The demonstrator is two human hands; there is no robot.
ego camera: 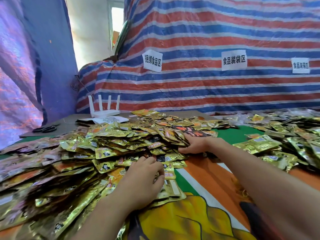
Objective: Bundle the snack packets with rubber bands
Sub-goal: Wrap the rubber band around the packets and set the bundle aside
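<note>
I see a big striped sheet (207, 32) hung up as the back wall, with red, blue and white bands. Below it is the table (207, 179), covered with a bright cloth in orange, green and yellow.

A huge heap of snack packets (107, 144) lies over the left and middle of the table. They are small, flat, shiny gold bags with orange, red and black patches, all mixed up and lying on top of each other. The print on them is too small for me to read. A second heap (294, 141) of the same bags lies on the right side.

Three white paper signs are stuck on the sheet. The left sign (152, 62) says 捆绑食品区. The middle sign (234, 60) says 食品装袋区. The right sign (300, 65) is too blurry to read.

A white router (105, 111) with four sticks pointing up stands at the back left. Black scissors (45, 129) lie near the left edge.

My right hand (194, 144) reaches far out to the right edge of the big heap. Its fingers (186, 136) and thumb are pinching a bunch of packets. My left hand (143, 181) is closer, palm down on the near edge of the heap. Its fingers are bent over the packets, and I cannot tell if they are holding any.
</note>
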